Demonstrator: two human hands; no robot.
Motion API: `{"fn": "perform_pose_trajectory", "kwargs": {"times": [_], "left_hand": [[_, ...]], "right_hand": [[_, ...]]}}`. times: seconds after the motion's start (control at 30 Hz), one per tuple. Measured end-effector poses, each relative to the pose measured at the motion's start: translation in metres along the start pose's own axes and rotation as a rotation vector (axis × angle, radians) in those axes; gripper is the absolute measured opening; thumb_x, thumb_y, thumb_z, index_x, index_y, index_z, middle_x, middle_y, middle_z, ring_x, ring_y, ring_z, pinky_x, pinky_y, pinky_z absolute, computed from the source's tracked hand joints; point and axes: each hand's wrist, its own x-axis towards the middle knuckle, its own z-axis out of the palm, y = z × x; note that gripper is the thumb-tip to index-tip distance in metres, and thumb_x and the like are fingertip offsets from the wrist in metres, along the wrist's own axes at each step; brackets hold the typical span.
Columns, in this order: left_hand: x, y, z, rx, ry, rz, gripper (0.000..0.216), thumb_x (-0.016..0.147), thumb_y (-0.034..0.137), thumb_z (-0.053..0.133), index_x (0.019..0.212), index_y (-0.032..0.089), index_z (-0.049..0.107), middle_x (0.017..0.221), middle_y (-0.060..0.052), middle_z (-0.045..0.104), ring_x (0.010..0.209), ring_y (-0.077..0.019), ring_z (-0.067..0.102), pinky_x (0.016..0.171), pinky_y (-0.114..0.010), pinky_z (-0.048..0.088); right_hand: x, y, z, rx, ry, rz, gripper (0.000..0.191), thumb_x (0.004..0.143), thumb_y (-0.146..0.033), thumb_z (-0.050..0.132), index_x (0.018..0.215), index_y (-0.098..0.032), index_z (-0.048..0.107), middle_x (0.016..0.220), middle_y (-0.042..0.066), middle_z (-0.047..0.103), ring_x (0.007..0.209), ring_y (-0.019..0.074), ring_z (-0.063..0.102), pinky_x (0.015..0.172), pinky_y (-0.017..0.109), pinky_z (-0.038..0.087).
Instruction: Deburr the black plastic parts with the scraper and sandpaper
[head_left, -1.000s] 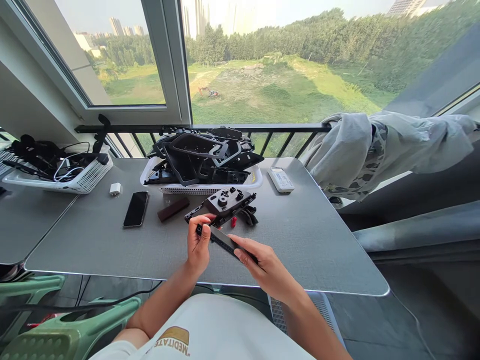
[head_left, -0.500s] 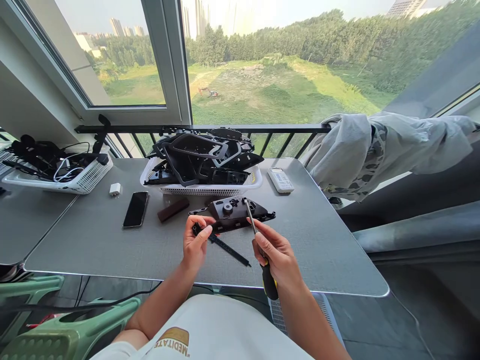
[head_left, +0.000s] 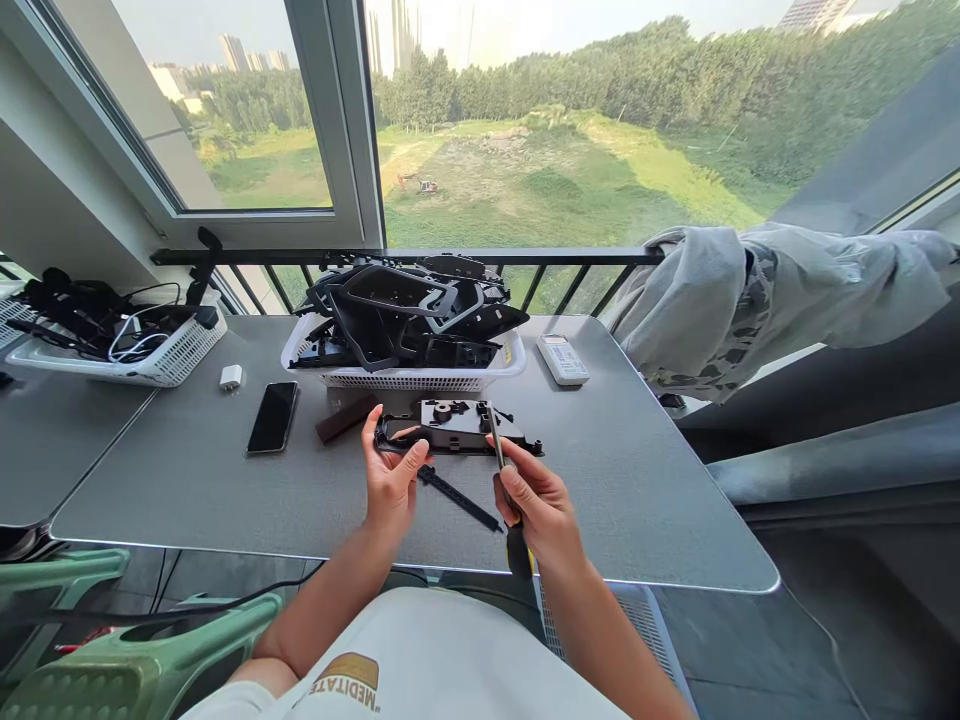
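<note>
My left hand (head_left: 394, 470) is closed around the left end of a black plastic panel (head_left: 465, 425), whose near side is lifted and tilted. A round grey-black knob and small clips stand out on the panel. A screwdriver (head_left: 517, 545) with a black and yellow handle is in my right hand (head_left: 541, 500), its metal shaft pointing up and its tip against or just in front of the panel's right part. The fingertips of this hand are also close to the panel's edge. Below the panel, a thin black plastic strip (head_left: 461, 497) lies on the table, apart from both hands.
Behind the panel stands a white basket (head_left: 420, 381) heaped with black plastic parts (head_left: 405, 310). A brown case (head_left: 345, 419), a phone (head_left: 273, 417) and a white charger (head_left: 231, 377) lie to the left. A white box-shaped device (head_left: 562, 360) sits at right. Another basket (head_left: 180, 350) holds cables.
My left hand has let go of the black strip, now lying on the table, and has taken the panel's left end. The panel has tilted. The screwdriver has moved slightly left.
</note>
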Motion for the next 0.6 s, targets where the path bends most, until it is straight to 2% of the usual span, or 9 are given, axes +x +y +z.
{"fn": "perform_pose_trajectory", "kwargs": {"times": [0.13, 0.23, 0.3, 0.37, 0.43, 0.5, 0.6], "left_hand": [[0.001, 0.003, 0.002, -0.002, 0.000, -0.026, 0.099, 0.055, 0.026, 0.090, 0.138, 0.034, 0.035, 0.090, 0.004, 0.070, 0.073, -0.0106, 0.066, 0.067, -0.020, 0.054], [0.003, 0.004, 0.000, 0.026, -0.054, -0.002, 0.094, 0.058, 0.026, 0.088, 0.135, 0.037, 0.036, 0.092, 0.004, 0.070, 0.074, -0.0113, 0.066, 0.072, -0.023, 0.056], [0.003, 0.003, -0.003, 0.054, -0.084, 0.067, 0.082, 0.061, 0.028, 0.086, 0.128, 0.037, 0.040, 0.088, 0.005, 0.069, 0.074, -0.0128, 0.067, 0.073, -0.026, 0.057], [0.004, 0.000, -0.006, 0.076, -0.091, 0.152, 0.067, 0.065, 0.031, 0.084, 0.119, 0.035, 0.045, 0.086, 0.005, 0.068, 0.075, -0.0141, 0.068, 0.072, -0.027, 0.057], [0.003, -0.004, -0.008, 0.093, -0.092, 0.225, 0.055, 0.070, 0.032, 0.081, 0.111, 0.033, 0.046, 0.087, 0.005, 0.068, 0.076, -0.0144, 0.069, 0.071, -0.028, 0.057], [0.003, -0.008, -0.009, 0.108, -0.101, 0.287, 0.048, 0.072, 0.033, 0.079, 0.107, 0.032, 0.045, 0.089, 0.004, 0.068, 0.075, -0.0139, 0.069, 0.070, -0.028, 0.057], [0.004, -0.011, -0.010, 0.139, -0.123, 0.365, 0.046, 0.075, 0.034, 0.078, 0.105, 0.031, 0.044, 0.091, 0.003, 0.069, 0.073, -0.0134, 0.069, 0.068, -0.027, 0.057]], "right_hand": [[0.001, 0.004, 0.000, -0.057, -0.041, -0.033, 0.046, 0.078, -0.051, 0.072, 0.114, -0.022, 0.073, 0.047, -0.008, 0.043, 0.037, 0.0074, 0.037, 0.038, 0.022, 0.026], [0.004, 0.004, -0.005, -0.108, -0.081, -0.022, 0.047, 0.081, -0.051, 0.068, 0.117, -0.021, 0.071, 0.045, -0.009, 0.038, 0.038, 0.0080, 0.036, 0.037, 0.022, 0.027], [0.005, 0.001, -0.010, -0.142, -0.134, -0.004, 0.048, 0.083, -0.051, 0.066, 0.121, -0.022, 0.070, 0.049, -0.007, 0.044, 0.038, 0.0073, 0.034, 0.037, 0.021, 0.026], [0.006, -0.003, -0.015, -0.182, -0.215, 0.005, 0.049, 0.085, -0.051, 0.063, 0.126, -0.023, 0.067, 0.062, -0.002, 0.058, 0.038, 0.0054, 0.031, 0.036, 0.021, 0.025], [0.006, -0.007, -0.019, -0.241, -0.310, 0.006, 0.051, 0.088, -0.051, 0.060, 0.130, -0.022, 0.064, 0.076, 0.002, 0.066, 0.040, 0.0045, 0.029, 0.038, 0.022, 0.026], [0.006, -0.010, -0.020, -0.337, -0.387, -0.008, 0.051, 0.090, -0.051, 0.057, 0.130, -0.020, 0.065, 0.076, 0.003, 0.066, 0.045, 0.0061, 0.033, 0.042, 0.022, 0.031], [0.006, -0.013, -0.018, -0.522, -0.415, -0.053, 0.051, 0.092, -0.051, 0.054, 0.126, -0.016, 0.067, 0.069, 0.001, 0.060, 0.055, 0.0099, 0.041, 0.050, 0.023, 0.037]]}}
